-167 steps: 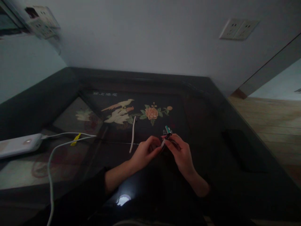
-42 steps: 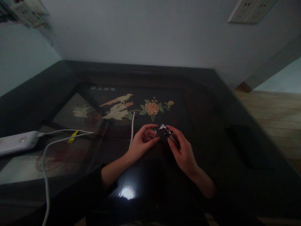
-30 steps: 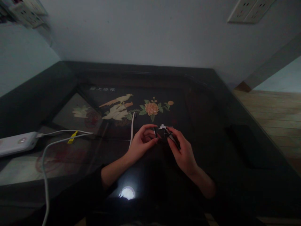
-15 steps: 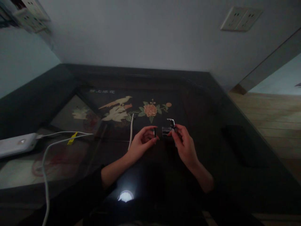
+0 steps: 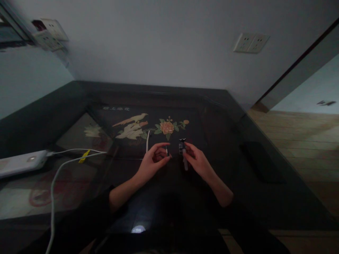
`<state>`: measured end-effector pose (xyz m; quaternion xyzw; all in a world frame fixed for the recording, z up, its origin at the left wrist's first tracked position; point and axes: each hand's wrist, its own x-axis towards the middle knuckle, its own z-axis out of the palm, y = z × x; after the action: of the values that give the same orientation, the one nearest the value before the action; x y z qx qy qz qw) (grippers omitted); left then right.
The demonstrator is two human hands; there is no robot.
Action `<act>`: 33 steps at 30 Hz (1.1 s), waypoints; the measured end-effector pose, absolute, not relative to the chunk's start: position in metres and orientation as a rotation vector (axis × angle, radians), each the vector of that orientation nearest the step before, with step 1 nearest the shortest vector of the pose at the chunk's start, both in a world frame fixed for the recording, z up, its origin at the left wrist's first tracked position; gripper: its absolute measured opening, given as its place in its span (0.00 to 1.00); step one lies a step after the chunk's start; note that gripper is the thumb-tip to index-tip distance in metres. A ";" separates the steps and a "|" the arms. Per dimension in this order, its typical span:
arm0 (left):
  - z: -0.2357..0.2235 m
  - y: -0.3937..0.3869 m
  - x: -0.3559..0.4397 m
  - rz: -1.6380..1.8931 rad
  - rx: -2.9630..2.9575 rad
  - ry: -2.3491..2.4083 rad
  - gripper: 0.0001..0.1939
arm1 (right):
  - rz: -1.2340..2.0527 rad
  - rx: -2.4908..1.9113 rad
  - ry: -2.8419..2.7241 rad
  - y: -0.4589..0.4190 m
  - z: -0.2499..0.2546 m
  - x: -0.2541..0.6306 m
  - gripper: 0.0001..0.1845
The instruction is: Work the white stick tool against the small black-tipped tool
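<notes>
My left hand (image 5: pixel 153 160) is closed in a pinch, thumb below and forefinger above. Between their tips it holds a small, thin, dark piece with a light edge (image 5: pixel 167 150), seen nearly edge-on. To the right, across a narrow gap, my right hand (image 5: pixel 197 158) grips a small shiny silver device with a clear part (image 5: pixel 182 147). A pale, narrow strip (image 5: pixel 185 164) of it points down below the thumb. The device's exact kind is too small and dark to tell. Both hands are over a dark glossy table (image 5: pixel 212 123), apart from each other.
A white power bank (image 5: pixel 21 163) lies at the left, with a white cable (image 5: pixel 53 190) bearing a yellow tag (image 5: pixel 84 156). Another white cable end (image 5: pixel 148 139) is by my left hand. A dark flat object (image 5: pixel 262 162) lies at the right. Wall sockets (image 5: pixel 251 43) are behind.
The view has shifted, with the wall and table sitting lower. My right hand has turned the silver device, so its pale strip now points down. The left hand still pinches the thin piece.
</notes>
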<state>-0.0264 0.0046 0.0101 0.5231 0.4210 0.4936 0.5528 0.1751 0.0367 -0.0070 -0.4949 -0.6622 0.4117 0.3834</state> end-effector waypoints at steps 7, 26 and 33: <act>0.015 0.012 -0.060 1.278 1.385 1.157 0.23 | 1.122 -1.344 -1.766 0.035 0.005 0.161 0.24; 0.014 0.011 -0.063 1.218 1.384 1.077 0.21 | 0.592 -1.678 -2.205 0.038 0.019 0.121 0.05; 0.011 0.004 -0.057 1.130 1.417 1.024 0.21 | 0.565 -1.736 -2.259 0.041 0.019 0.124 0.05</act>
<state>-0.0573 0.0039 0.0112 0.5873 0.4246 0.4682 0.5055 0.1235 0.0413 0.0185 -0.5936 -0.7722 0.1932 0.1184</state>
